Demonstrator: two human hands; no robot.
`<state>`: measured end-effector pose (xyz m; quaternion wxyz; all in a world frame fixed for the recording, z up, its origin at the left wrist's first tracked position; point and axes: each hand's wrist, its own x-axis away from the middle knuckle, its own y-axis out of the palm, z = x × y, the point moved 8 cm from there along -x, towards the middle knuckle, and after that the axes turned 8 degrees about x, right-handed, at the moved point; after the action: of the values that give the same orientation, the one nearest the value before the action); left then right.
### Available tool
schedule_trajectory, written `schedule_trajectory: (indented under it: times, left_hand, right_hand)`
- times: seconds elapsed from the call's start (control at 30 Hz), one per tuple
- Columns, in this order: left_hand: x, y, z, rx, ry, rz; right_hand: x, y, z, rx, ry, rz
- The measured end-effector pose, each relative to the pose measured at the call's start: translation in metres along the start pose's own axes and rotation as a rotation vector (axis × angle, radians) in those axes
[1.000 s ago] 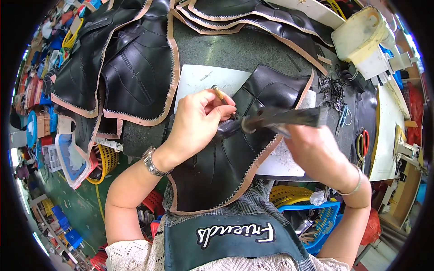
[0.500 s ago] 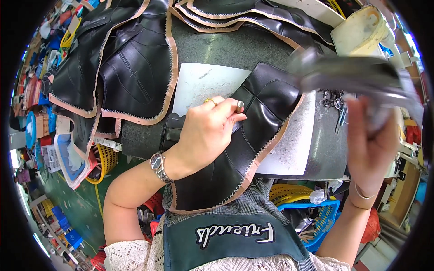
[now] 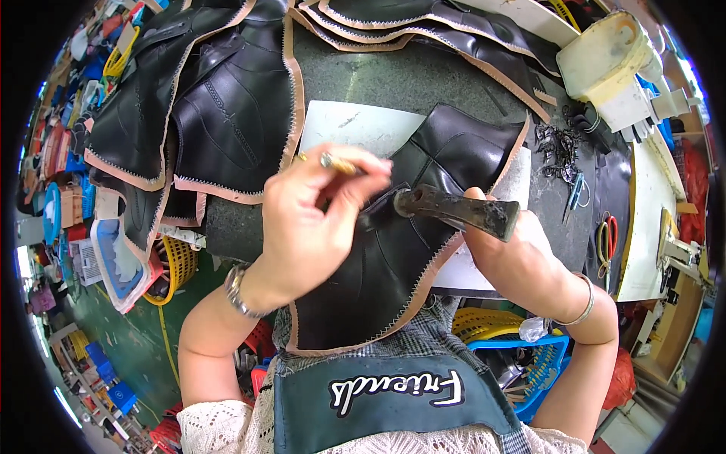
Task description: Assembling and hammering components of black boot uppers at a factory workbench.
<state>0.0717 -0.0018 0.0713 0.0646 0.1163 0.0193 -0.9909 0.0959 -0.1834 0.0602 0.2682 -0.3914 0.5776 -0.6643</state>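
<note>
A black leather boot upper with a zigzag-stitched tan edge lies before me, partly over a white board. Above it, my left hand is closed, with a short brass-coloured metal punch lying tilted between the fingers. My right hand grips a hammer. Its dark head points left, with the round face down at the upper's strap area; whether it touches the leather I cannot tell. The hammer's handle is mostly hidden by my hand. The left fingertips are slightly blurred.
More black uppers hang over the table's left side, and others are stacked at the back. To the right lie small dark metal pieces, blue-handled snips and scissors. A cream container stands back right; a blue basket sits below.
The hammer has come down and left from its raised place at the right. My left hand has drawn back left, and the punch has gone from upright to tilted in its fingers.
</note>
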Motion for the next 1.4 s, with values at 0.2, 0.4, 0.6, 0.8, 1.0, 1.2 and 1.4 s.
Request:
schedule_trajectory:
  times: [0.2, 0.4, 0.6, 0.8, 1.0, 1.2, 1.4]
  left_hand:
    - [0.022, -0.001, -0.018, -0.292, -0.078, 0.026]
    - [0.023, 0.007, 0.008, -0.239, 0.126, 0.05]
    - [0.035, -0.001, -0.029, -0.211, -0.143, 0.125]
    - [0.042, -0.003, -0.039, -0.107, -0.183, 0.138]
    - [0.036, -0.004, -0.043, -0.069, -0.259, 0.141]
    - [0.028, 0.002, -0.028, -0.274, -0.123, 0.099]
    - [0.019, 0.015, -0.014, -0.407, 0.084, 0.051]
  right_hand:
    - [0.001, 0.004, -0.002, 0.003, -0.026, 0.098]
    - [0.001, 0.002, -0.002, -0.082, 0.016, 0.129]
    - [0.003, -0.005, -0.004, -0.077, 0.039, 0.156]
    - [0.004, -0.003, -0.005, -0.123, 0.014, 0.148]
    - [0.004, -0.004, -0.005, -0.144, 0.024, 0.151]
    - [0.005, -0.002, -0.005, -0.023, 0.061, 0.11]
    - [0.007, -0.034, 0.014, -0.169, -0.03, 0.214]
